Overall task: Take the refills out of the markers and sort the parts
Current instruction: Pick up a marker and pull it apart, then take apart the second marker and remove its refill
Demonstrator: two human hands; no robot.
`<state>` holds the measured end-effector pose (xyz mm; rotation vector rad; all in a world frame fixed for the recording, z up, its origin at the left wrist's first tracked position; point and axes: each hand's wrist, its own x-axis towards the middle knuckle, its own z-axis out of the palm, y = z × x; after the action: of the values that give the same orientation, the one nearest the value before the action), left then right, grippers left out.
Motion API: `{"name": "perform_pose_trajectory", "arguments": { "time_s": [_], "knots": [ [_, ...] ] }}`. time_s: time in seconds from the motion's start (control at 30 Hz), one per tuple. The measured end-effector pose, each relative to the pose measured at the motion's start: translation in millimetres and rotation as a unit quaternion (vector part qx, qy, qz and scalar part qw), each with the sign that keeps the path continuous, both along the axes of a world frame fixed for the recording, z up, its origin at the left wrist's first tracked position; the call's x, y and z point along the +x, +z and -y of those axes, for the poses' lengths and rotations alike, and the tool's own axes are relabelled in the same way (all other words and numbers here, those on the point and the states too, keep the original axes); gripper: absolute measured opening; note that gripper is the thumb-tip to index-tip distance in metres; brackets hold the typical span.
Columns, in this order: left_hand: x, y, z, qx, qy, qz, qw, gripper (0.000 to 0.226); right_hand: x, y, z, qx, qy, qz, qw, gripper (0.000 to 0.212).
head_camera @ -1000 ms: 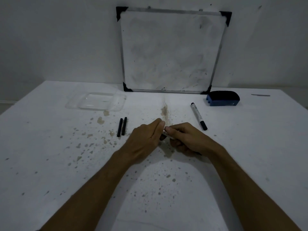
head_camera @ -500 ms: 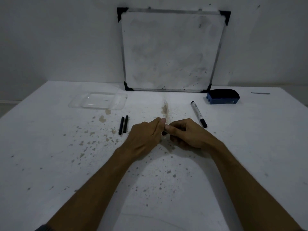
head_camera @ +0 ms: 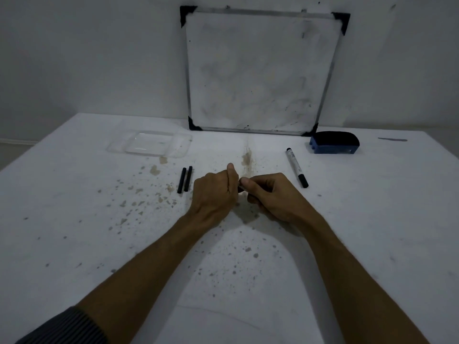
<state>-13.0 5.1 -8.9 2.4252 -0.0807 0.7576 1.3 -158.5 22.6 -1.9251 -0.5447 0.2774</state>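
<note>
My left hand point(head_camera: 214, 192) and my right hand point(head_camera: 270, 196) meet above the middle of the table, both closed on one marker point(head_camera: 240, 188). Only a small dark bit of it shows between my fingertips; the rest is hidden inside my fists. Two black refills point(head_camera: 185, 179) lie side by side just left of my left hand. A whole white marker with a black cap point(head_camera: 296, 167) lies to the right of my right hand, apart from it.
A clear plastic tray point(head_camera: 149, 145) sits at the back left. A whiteboard point(head_camera: 260, 70) leans on the wall, with a blue eraser point(head_camera: 334, 142) beside its right corner. The white table point(head_camera: 74, 219) is speckled with stains.
Both hands stay joined on the marker. My left hand has turned, with its thumb now lifted upward, and the white bit of marker seen earlier is covered.
</note>
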Motion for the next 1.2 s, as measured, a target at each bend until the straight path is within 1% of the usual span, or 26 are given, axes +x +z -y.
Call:
{"name": "perform_pose_trajectory", "arguments": {
  "time_s": [0.07, 0.1, 0.17, 0.2, 0.23, 0.27, 0.33, 0.4, 0.47, 0.53, 0.6, 0.7, 0.8, 0.87, 1.0, 1.1, 1.2],
  "knots": [
    [-3.2, 0.1, 2.0, -0.001, 0.005, 0.019, 1.000, 0.058, -5.9, 1.5, -0.1, -0.002, -0.012, 0.015, 1.000, 0.035],
    [-3.7, 3.3, -2.9, -0.020, 0.026, 0.018, 0.999, 0.058, -7.8, 2.3, 5.0, -0.006, -0.021, 0.014, 1.000, 0.035],
    [2.0, 7.9, -25.2, -0.122, 0.105, 0.017, 0.987, 0.061, -5.8, 2.9, 24.0, -0.030, -0.058, 0.015, 0.998, 0.035],
    [3.2, 7.9, -35.8, -0.167, 0.125, 0.023, 0.978, 0.062, -5.0, 3.9, 33.3, -0.034, -0.079, 0.010, 0.996, 0.035],
    [2.5, 8.0, -39.6, -0.203, 0.110, 0.021, 0.973, 0.062, -5.0, 4.2, 37.6, -0.020, -0.089, 0.000, 0.996, 0.035],
    [0.2, 9.7, -33.9, -0.229, 0.072, 0.005, 0.971, 0.062, -6.2, 4.9, 36.1, 0.000, -0.081, -0.010, 0.997, 0.036],
    [-4.5, 10.0, -13.3, -0.235, -0.009, -0.048, 0.971, 0.058, -10.0, 5.4, 22.9, 0.004, -0.048, -0.016, 0.999, 0.037],
    [-5.9, 7.4, -2.8, -0.235, -0.047, -0.078, 0.968, 0.051, -12.0, 3.9, 14.8, 0.015, -0.034, -0.025, 0.999, 0.038],
    [-5.8, 6.3, -8.9, -0.248, -0.074, -0.095, 0.961, 0.044, -5.4, 2.7, 21.8, 0.052, -0.042, -0.063, 0.996, 0.037],
    [-6.6, 5.3, -16.7, -0.228, -0.091, -0.109, 0.963, 0.035, 4.1, 4.1, 31.4, 0.078, -0.061, -0.098, 0.990, 0.033],
    [-6.8, 2.7, -16.1, -0.170, -0.081, -0.111, 0.976, 0.028, 10.6, 2.2, 32.7, 0.118, -0.062, -0.125, 0.983, 0.028],
    [4.0, -1.9, -18.1, -0.108, -0.033, -0.075, 0.991, 0.031, 16.5, -1.0, 30.0, 0.130, -0.064, -0.138, 0.980, 0.025],
    [20.5, -5.8, -27.8, -0.049, 0.002, -0.044, 0.998, 0.031, 15.9, -2.7, 26.3, 0.106, -0.062, -0.122, 0.985, 0.021],
    [27.8, -6.4, -33.6, -0.026, 0.016, -0.049, 0.998, 0.029, 12.1, -2.3, 21.4, 0.093, -0.070, -0.089, 0.989, 0.020],
    [28.4, -10.4, -38.6, 0.045, 0.040, -0.066, 0.996, 0.032, 7.0, -3.3, 9.7, 0.064, -0.103, -0.010, 0.993, 0.034],
    [29.3, -10.8, -39.0, 0.058, 0.040, -0.062, 0.996, 0.034, 6.9, -7.1, 4.9, 0.029, -0.104, 0.024, 0.994, 0.033],
    [28.1, -12.1, -32.6, 0.067, 0.035, -0.040, 0.996, 0.034, 7.3, -5.4, 3.8, 0.036, -0.114, 0.012, 0.993, 0.032]
  ]
}}
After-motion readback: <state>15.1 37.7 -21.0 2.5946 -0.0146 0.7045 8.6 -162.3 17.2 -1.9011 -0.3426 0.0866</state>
